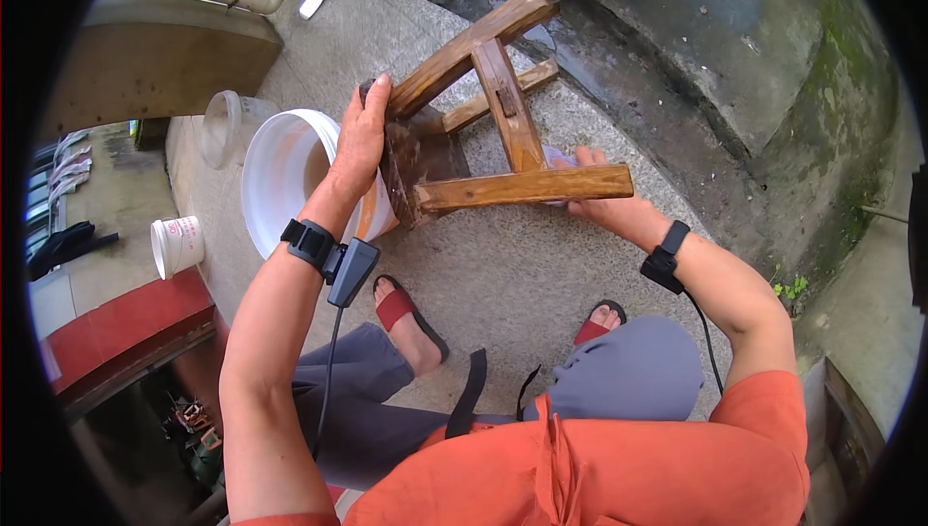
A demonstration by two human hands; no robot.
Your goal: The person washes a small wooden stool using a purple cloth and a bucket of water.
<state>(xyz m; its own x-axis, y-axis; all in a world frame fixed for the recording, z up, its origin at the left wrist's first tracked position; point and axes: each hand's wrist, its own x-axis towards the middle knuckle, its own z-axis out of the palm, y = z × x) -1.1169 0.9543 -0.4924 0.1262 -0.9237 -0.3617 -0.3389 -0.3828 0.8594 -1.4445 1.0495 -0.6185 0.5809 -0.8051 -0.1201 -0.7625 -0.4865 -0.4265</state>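
Note:
A brown wooden stool (507,98) is tipped on its side in front of me, its legs pointing right and its dark seat against the rim side of a large white bucket (254,178). My left hand (362,134) grips the seat end, thumb on top. Behind the nearer leg, my right hand (609,207) holds a light purple cloth (558,160) against the stool; the leg hides part of the fingers and cloth. Murky liquid shows inside the bucket.
A clear plastic tub (221,131) and a small white bucket (179,244) stand left. A metal ladle or spatula (313,2) lies at the top. A wet concrete channel (616,62) and step run along the right. My sandalled feet are below the stool.

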